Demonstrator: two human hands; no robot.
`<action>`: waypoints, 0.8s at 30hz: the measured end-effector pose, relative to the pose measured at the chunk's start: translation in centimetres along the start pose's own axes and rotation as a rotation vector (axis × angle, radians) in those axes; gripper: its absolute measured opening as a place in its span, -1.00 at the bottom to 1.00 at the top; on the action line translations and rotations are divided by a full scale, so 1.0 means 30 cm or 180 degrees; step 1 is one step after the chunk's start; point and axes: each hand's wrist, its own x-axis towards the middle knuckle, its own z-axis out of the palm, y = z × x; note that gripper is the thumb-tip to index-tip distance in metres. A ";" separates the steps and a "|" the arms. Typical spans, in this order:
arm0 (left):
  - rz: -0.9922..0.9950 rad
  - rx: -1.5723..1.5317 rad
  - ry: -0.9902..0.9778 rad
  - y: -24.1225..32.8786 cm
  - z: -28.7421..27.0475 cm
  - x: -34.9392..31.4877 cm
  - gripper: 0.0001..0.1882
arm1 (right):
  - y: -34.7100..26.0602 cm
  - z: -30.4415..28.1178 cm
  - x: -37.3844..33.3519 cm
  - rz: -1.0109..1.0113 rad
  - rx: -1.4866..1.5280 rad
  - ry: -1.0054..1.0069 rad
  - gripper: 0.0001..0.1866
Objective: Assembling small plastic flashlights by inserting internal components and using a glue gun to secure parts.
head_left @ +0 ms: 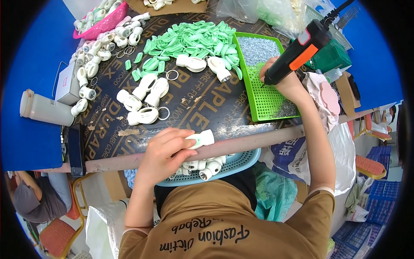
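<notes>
The left hand [166,151] pinches a white mini flashlight [207,137] between thumb and fingers at the table edge [254,137]; the right hand [280,80] curls firmly round an electric screwdriver [297,54], its tip over the green perforated tray [249,88]. Screw pickup seems underway, calling for careful tip alignment

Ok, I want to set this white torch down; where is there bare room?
Mostly bare board lies between the middle torches and the green tray; a narrower strip separates those torches from the white pile at left. Behind, green pieces crowd the board.
</notes>
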 end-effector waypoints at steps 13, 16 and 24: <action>-0.0014 0.0037 0.0060 0.002 0.001 -0.002 -0.76 | -0.099 -0.174 -0.113 0.0375 -0.0578 0.0104 -0.86; 0.0007 0.0045 0.0026 0.000 0.001 0.002 -0.76 | -0.166 -0.188 -0.198 0.0509 -0.0784 -0.0571 -0.83; -0.0008 0.0016 0.0044 0.002 0.003 0.001 -0.76 | -0.205 -0.150 -0.235 0.0764 -0.1545 -0.0769 -0.83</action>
